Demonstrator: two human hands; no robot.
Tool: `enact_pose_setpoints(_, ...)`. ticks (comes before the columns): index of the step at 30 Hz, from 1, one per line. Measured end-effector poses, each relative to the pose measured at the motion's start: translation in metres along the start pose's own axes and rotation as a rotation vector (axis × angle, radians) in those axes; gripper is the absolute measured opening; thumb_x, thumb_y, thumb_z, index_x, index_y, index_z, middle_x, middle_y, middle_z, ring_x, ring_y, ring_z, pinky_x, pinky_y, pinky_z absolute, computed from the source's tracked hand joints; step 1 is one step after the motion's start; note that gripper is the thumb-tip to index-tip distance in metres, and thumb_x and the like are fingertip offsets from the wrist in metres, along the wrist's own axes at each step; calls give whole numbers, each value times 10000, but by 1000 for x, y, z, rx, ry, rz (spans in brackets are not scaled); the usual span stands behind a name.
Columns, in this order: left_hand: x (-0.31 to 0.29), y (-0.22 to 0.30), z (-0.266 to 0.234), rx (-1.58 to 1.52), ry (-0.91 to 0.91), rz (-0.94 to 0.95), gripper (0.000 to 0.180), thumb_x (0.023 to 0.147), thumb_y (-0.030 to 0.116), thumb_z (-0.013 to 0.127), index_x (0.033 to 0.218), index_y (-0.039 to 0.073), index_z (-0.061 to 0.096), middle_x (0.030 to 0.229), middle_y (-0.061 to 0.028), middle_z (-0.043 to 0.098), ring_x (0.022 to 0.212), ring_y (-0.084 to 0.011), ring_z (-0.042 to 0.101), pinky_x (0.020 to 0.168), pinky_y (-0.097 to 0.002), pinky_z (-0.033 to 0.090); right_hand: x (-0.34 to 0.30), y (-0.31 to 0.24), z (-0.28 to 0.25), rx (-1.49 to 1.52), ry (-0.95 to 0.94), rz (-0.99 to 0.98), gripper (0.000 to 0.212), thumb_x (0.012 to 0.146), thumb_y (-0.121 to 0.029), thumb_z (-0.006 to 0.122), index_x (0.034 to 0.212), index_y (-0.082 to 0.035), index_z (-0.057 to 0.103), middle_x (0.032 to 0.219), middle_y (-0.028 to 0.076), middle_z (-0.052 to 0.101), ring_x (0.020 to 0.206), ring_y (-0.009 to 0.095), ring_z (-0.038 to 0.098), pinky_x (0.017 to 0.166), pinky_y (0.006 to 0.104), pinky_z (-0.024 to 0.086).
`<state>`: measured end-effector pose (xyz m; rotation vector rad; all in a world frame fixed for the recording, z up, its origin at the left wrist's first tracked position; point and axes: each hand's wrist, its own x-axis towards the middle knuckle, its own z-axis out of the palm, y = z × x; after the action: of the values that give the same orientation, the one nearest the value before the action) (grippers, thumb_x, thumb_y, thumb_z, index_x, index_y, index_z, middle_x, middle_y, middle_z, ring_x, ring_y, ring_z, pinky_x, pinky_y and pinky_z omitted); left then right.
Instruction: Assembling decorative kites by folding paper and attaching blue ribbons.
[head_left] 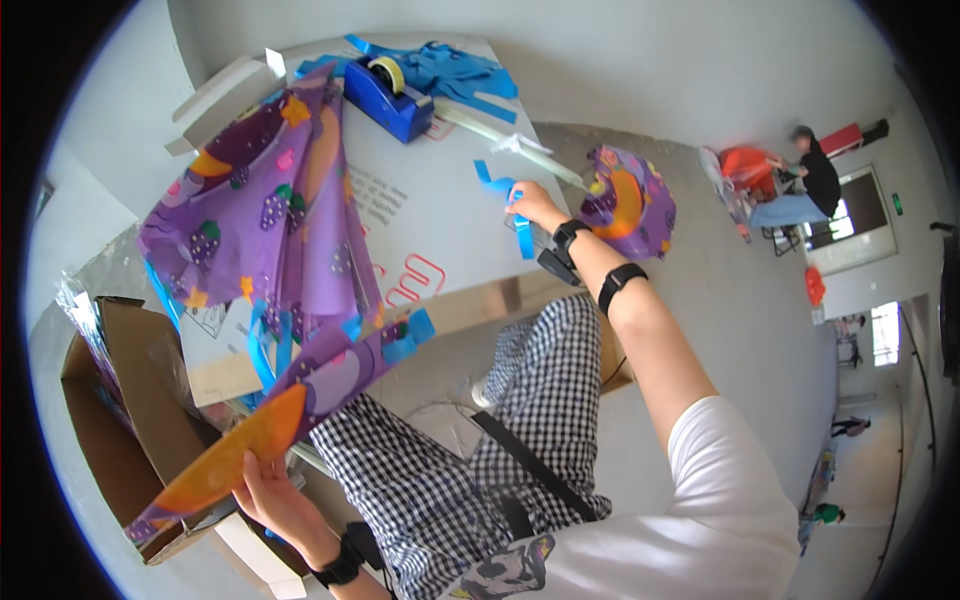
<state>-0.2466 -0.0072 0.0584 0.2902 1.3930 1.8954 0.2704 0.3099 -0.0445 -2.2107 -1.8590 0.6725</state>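
My left hand (272,505) pinches the edge of a long folded strip of purple printed sheet (340,372) with an orange part, at the lower left. Short blue ribbon pieces stick out at the strip's upper end. My right hand (538,203) is closed on a narrow blue ribbon (524,238) over the right side of the table, with its other end lying on the tabletop. A larger purple sheet (240,215) with grapes and stars lies draped over the table's left side, blue ribbon loops hanging below it.
On the white table (440,190) stand a blue tape dispenser (390,105) and a heap of blue ribbons (450,70). A pale rod (500,138) crosses toward another purple printed piece (635,200). An open cardboard box (130,380) stands left. Another person (815,180) sits far right.
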Motion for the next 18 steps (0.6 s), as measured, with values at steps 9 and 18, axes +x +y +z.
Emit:
enact_pose_setpoints(9, -2, 5, 0, 79, 151, -18, 295, 988, 95, 588, 1237, -41, 507, 1254, -186, 602, 1153, -264, 632, 952, -359, 558, 167, -161, -115, 733, 197, -471, 446, 862, -268, 753, 1171, 1, 579, 1091, 122, 685, 1021, 230, 644, 920, 398, 511)
enact_pose_setpoints(18, 3, 2, -5, 52, 101, -4, 323, 987, 114, 598, 1253, -48, 513, 1253, -182, 610, 1140, -251, 629, 1013, -380, 517, 111, -111, -31, 153, 164, -173, 539, 824, -226, 731, 1294, -10, 581, 1196, 189, 675, 1108, 312, 650, 939, 396, 507)
